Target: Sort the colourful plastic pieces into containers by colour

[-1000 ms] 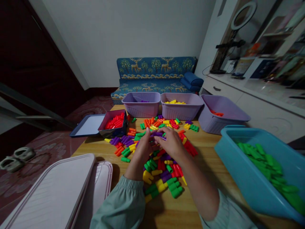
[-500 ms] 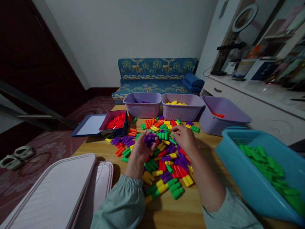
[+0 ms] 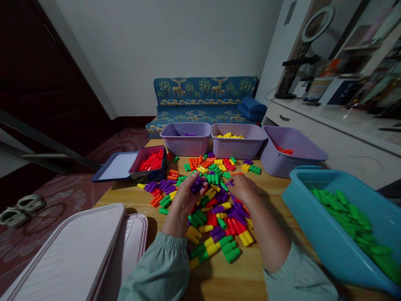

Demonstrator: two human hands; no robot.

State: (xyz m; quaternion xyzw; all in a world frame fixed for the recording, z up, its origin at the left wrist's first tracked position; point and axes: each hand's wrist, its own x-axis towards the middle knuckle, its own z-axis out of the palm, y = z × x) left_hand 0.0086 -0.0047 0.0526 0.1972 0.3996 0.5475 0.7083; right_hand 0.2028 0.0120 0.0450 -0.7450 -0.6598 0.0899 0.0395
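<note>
Wooden table [image 3: 219, 278] holds a blue bin [image 3: 302, 211] right, purple tubs [image 3: 186, 145] far, a mixed peg pile [image 3: 219, 221] centre. Left hand [image 3: 183, 200] cups purple pegs [image 3: 198, 184] over the pile, best kept snug; right hand [image 3: 243, 190] curls beside, grip unclear.

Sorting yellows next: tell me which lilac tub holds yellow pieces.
The middle lilac tub, yellow pieces showing above its rim. The left tub shows purple pieces, the right tub red ones.

No readable text, label or number shows on anything here.
</note>
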